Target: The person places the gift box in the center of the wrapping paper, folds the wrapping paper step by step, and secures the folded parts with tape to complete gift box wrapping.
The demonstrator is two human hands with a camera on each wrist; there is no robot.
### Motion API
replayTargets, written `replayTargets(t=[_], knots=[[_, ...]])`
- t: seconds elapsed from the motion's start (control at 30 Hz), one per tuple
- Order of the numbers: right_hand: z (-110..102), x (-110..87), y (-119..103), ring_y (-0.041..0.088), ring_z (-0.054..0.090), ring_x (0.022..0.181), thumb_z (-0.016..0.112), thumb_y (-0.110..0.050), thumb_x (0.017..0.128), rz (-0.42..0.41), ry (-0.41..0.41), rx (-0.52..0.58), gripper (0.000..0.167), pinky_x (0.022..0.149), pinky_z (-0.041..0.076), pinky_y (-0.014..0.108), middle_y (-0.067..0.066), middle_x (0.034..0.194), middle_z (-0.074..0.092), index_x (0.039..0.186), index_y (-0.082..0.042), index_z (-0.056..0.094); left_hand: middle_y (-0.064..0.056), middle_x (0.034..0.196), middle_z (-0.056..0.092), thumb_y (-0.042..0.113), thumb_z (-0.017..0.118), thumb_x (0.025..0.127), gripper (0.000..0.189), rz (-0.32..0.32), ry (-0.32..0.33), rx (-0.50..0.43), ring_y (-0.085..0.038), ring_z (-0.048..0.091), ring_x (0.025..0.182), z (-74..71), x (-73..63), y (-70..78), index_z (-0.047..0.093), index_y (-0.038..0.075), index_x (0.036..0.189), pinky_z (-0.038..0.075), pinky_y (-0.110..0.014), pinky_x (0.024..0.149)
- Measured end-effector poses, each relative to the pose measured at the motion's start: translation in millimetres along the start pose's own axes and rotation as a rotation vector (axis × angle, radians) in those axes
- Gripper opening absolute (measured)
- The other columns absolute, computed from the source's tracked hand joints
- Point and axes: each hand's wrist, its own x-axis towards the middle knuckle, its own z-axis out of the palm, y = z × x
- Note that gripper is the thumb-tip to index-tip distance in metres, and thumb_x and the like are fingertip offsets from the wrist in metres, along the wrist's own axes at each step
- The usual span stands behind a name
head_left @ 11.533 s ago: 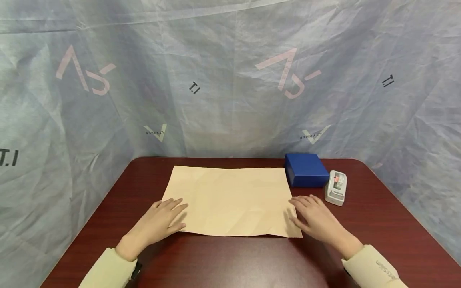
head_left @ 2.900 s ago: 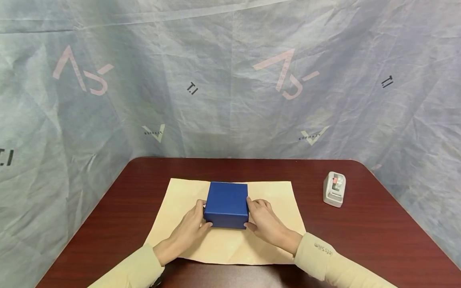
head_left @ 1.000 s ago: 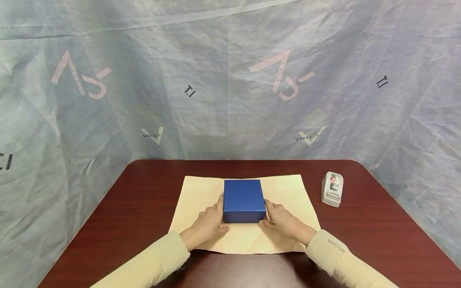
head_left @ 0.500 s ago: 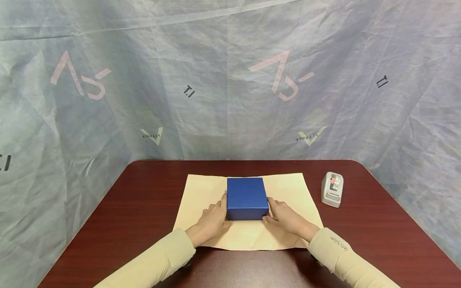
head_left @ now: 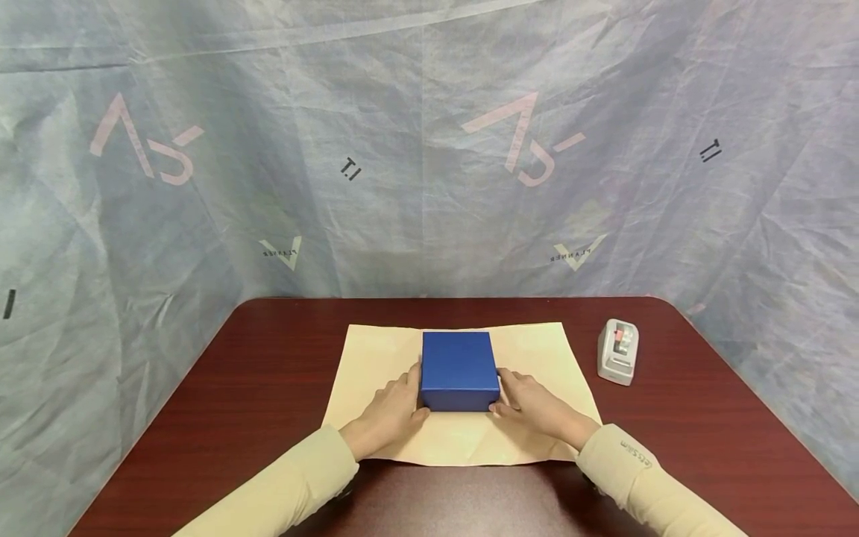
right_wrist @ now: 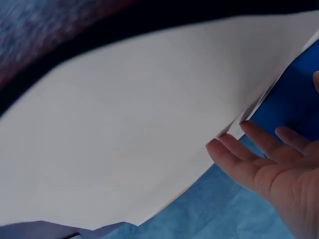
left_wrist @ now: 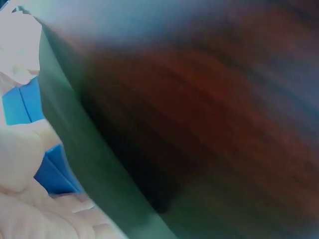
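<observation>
A blue box (head_left: 459, 367) sits on a cream sheet of paper (head_left: 376, 354) in the head view. My left hand (head_left: 391, 409) holds the box's left side, its thumb at the front corner. On the opposite side my right hand (head_left: 533, 401) grips the box, thumb by the front right corner and fingers along the side. The left wrist view shows blue patches of the box (left_wrist: 60, 172) between thumb and fingers. In the right wrist view, the right hand's fingertips (right_wrist: 215, 148) lie at the paper's edge beside the blue box (right_wrist: 289, 97).
A grey-white tape dispenser (head_left: 618, 352) stands at the right on the dark red wooden table (head_left: 268, 358). A printed grey cloth (head_left: 403, 224) hangs behind and around the table.
Earlier the box stood at the back right and the hands lay on the paper. The hands brought it onto the paper; box and paper then shifted right and slightly back. Little moved in the last half second.
</observation>
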Motion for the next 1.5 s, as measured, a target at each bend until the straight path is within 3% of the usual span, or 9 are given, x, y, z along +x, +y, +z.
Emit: replayTargets(t=[0.2, 0.33, 0.6, 0.87, 1.03, 1.2, 1.5], knots=[[-13, -7.4, 1, 0.040, 0.055, 0.104, 0.064, -0.025, 0.084, 0.071, -0.017, -0.015, 0.057, 0.087, 0.044, 0.052, 0.023, 0.116, 0.057, 0.129, 0.003, 0.043, -0.022, 0.127, 0.050, 0.032, 0.068, 0.081, 0.081, 0.006, -0.004, 0.010, -0.037, 0.053, 0.109, -10.3, -2.1, -2.1, 0.024, 0.001, 0.142, 0.044, -0.051, 0.085], [-24, -14.7, 8, 0.041, 0.055, 0.104, 0.062, -0.025, 0.086, 0.090, 0.025, -0.056, 0.051, 0.085, 0.043, 0.055, 0.021, 0.117, 0.058, 0.126, 0.002, 0.047, -0.021, 0.129, 0.048, 0.030, 0.069, 0.080, 0.078, 0.031, 0.006, 0.045, -0.038, 0.051, 0.112, -23.1, -3.3, 0.4, 0.028, 0.000, 0.140, 0.043, -0.051, 0.087], [-37, -30.7, 35, 0.036, 0.060, 0.096, 0.061, -0.010, 0.085, 0.083, 0.170, -0.163, 0.032, 0.079, 0.047, 0.049, 0.018, 0.107, 0.063, 0.114, 0.002, 0.055, -0.020, 0.134, 0.045, 0.021, 0.063, 0.086, 0.062, 0.066, 0.049, 0.066, -0.043, 0.041, 0.123, -43.1, 2.7, 5.3, 0.035, 0.000, 0.137, 0.039, -0.054, 0.094], [-47, -48.3, 63, 0.033, 0.061, 0.090, 0.060, 0.006, 0.079, 0.072, 0.225, -0.174, 0.025, 0.077, 0.048, 0.045, 0.019, 0.098, 0.064, 0.105, 0.007, 0.058, -0.021, 0.134, 0.045, 0.020, 0.053, 0.092, 0.049, 0.066, 0.098, 0.049, -0.041, 0.041, 0.125, -45.5, 15.1, 11.1, 0.039, -0.001, 0.135, 0.038, -0.054, 0.096], [-50, -59.8, 76, 0.030, 0.062, 0.085, 0.061, 0.006, 0.078, 0.110, 0.200, -0.199, 0.023, 0.073, 0.048, 0.043, 0.017, 0.094, 0.065, 0.101, 0.007, 0.060, -0.020, 0.143, 0.035, 0.031, 0.045, 0.096, 0.055, 0.026, 0.060, 0.046, -0.041, 0.030, 0.132, -43.8, 27.1, 18.7, 0.032, 0.002, 0.140, 0.032, -0.053, 0.102], [-49, -71.0, 86, 0.029, 0.060, 0.083, 0.066, 0.010, 0.070, 0.104, 0.169, -0.284, 0.031, 0.069, 0.049, 0.043, 0.015, 0.091, 0.064, 0.100, 0.004, 0.060, -0.016, 0.148, 0.028, 0.039, 0.039, 0.097, 0.058, 0.003, 0.037, 0.089, -0.040, 0.022, 0.136, -37.5, 35.9, 19.3, 0.030, 0.005, 0.143, 0.027, -0.052, 0.106], [-46, -80.3, 92, 0.036, 0.059, 0.092, 0.071, 0.007, 0.068, 0.159, 0.109, -0.303, 0.038, 0.067, 0.049, 0.047, 0.020, 0.099, 0.062, 0.104, 0.004, 0.059, -0.012, 0.151, 0.023, 0.043, 0.034, 0.097, 0.058, 0.001, -0.012, 0.187, -0.042, 0.014, 0.138, -29.1, 40.1, 13.1, 0.030, 0.008, 0.143, 0.021, -0.052, 0.108]])
